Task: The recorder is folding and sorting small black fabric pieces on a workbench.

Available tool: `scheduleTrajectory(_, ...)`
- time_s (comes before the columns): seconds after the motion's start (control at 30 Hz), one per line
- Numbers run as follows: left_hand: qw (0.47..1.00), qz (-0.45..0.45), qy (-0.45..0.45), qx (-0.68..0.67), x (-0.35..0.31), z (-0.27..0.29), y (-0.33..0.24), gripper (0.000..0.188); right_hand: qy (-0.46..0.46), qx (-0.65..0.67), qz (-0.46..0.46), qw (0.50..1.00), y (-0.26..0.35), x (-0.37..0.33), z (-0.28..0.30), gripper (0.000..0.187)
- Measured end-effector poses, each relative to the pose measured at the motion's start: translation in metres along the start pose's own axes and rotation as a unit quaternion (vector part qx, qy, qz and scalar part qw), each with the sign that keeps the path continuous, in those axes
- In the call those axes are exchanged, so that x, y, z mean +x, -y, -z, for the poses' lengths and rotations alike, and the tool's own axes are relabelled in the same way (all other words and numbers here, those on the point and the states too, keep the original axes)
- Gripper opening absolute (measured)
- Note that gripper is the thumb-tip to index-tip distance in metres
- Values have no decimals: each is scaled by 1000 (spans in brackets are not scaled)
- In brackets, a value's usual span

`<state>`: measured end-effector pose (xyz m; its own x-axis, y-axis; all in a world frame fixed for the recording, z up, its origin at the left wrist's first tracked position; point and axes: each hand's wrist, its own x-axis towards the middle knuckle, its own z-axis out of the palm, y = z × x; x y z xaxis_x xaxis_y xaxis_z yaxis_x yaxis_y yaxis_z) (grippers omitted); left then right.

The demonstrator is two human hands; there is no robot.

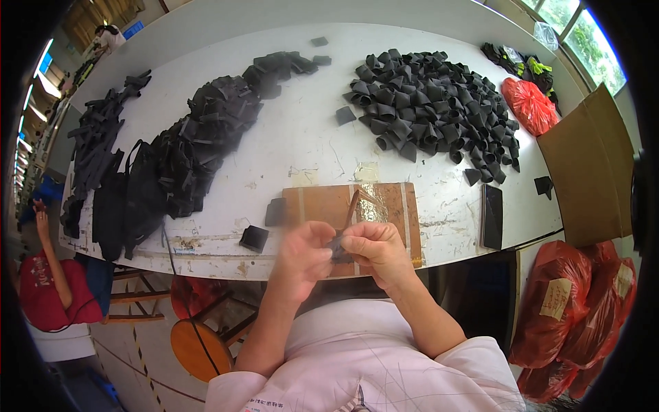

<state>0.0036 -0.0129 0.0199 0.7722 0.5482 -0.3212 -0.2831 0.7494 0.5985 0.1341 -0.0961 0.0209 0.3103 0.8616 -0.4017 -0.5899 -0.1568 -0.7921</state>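
My left hand (305, 254) and my right hand (374, 248) meet over the near edge of the white table (302, 137). Both pinch one small black fabric piece (338, 247) between their fingertips; the left hand is blurred. They hover above a brown board (326, 206) taped to the table. On that board stands a thin brown stick (352, 206), and a shiny foil patch (377, 206) lies on its right part. Two flat black squares (254, 237) lie left of the board.
A heap of folded black pieces (432, 103) lies at the back right, and flat black strips (199, 137) are piled to the left. A dark phone (491, 216) rests near the right edge. Red bags (576, 309), cardboard (590, 165), a round stool (199, 350) and a seated person (48, 275) surround the table.
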Motion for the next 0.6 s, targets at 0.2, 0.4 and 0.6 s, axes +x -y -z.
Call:
scheduleTrajectory(0.2, 853, -324, -157, 378, -5, -29, 18, 12, 137, 151, -49, 978, -1, -6, 3, 13)
scheduleTrajectory(0.4, 991, -109, 72, -27, 7, -37, -22, 18, 87, -120, 148, 978, 48, -11, -13, 26)
scheduleTrajectory(0.6, 997, 3, 60, -41, 24, -41, -42, 23, 139, -35, 68, 987, 67, 29, -6, 25)
